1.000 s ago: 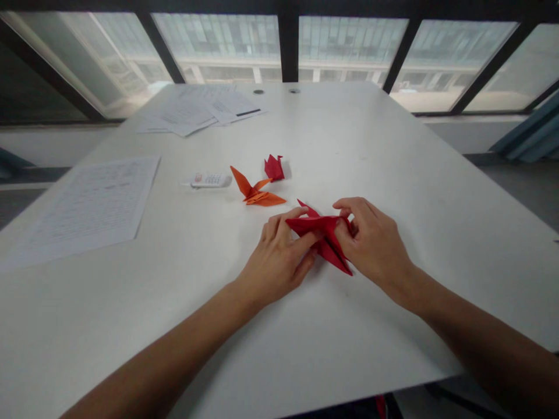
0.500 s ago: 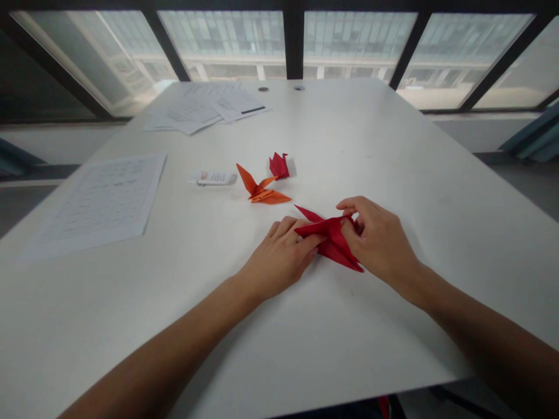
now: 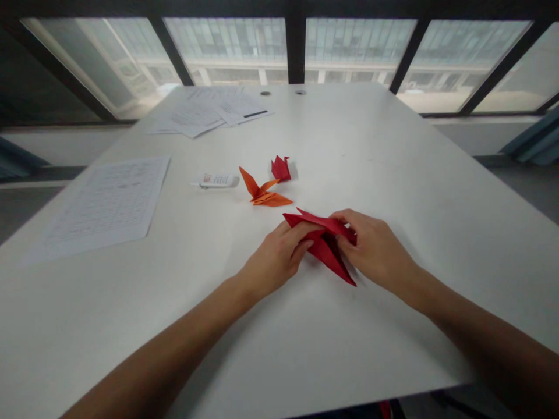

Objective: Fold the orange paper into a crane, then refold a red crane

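A piece of folded red origami paper (image 3: pixel 328 256) is between my hands, close above the white table (image 3: pixel 279 343). Its pointed flaps spread apart, one toward me and others toward the back left. My left hand (image 3: pixel 273 259) grips its left side, with some fingers tucked among the folds. On the right edge, my right hand (image 3: pixel 375 244) pinches the paper between thumb and fingers. Just beyond lies an orange origami crane (image 3: pixel 268 199), and behind that stands a small red origami crane (image 3: pixel 280 168). Some left fingertips are hidden by the paper.
A white glue tube (image 3: pixel 217 180) lies left of the orange crane. One printed sheet (image 3: pixel 105 203) rests at the table's left side, and several overlapping papers (image 3: pixel 205 110) are at the far left. Windows (image 3: pixel 227 52) stand behind the table.
The red paper has turned, its near point swinging toward me and its left tip shifting left. My right hand has lowered slightly and closed more around the edge; my left fingers have slid into the folds.
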`<state>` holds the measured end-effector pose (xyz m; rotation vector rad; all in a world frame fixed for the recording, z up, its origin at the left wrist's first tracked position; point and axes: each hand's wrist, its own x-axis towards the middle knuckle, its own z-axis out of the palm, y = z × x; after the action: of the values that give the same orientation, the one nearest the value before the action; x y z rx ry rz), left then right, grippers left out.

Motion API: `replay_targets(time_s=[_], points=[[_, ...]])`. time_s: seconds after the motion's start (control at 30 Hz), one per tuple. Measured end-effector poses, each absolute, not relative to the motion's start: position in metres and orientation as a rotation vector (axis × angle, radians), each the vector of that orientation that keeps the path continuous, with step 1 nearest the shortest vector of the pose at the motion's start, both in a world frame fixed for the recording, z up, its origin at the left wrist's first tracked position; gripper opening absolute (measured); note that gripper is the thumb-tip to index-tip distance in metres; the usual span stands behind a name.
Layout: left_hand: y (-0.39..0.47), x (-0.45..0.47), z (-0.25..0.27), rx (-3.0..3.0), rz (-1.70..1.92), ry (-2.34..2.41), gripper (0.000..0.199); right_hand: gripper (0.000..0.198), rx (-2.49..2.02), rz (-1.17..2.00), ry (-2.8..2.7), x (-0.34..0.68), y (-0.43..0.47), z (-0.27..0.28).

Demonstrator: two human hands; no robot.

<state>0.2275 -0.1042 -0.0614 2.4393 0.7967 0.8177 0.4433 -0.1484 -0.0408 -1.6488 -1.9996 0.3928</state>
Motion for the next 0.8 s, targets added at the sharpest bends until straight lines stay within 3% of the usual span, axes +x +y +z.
replay_targets(time_s=[0.27, 0.47, 0.8], points=[[-0.1, 0.225, -0.068, 2.617, 0.694, 0.727, 0.047, 0.033, -1.719, 0.167, -2.068, 0.445, -0.15, -0.045], [-0.105, 0.227, -0.062, 2.772, 0.768, 0.842, 0.02, 0.032, -1.736, 0.194, -2.041, 0.444, -0.15, -0.045], [-0.111, 0.228, -0.049, 2.45, 0.896, 0.834, 0.013, 0.028, -1.787, -0.114, -2.059, 0.442, -0.151, -0.042]])
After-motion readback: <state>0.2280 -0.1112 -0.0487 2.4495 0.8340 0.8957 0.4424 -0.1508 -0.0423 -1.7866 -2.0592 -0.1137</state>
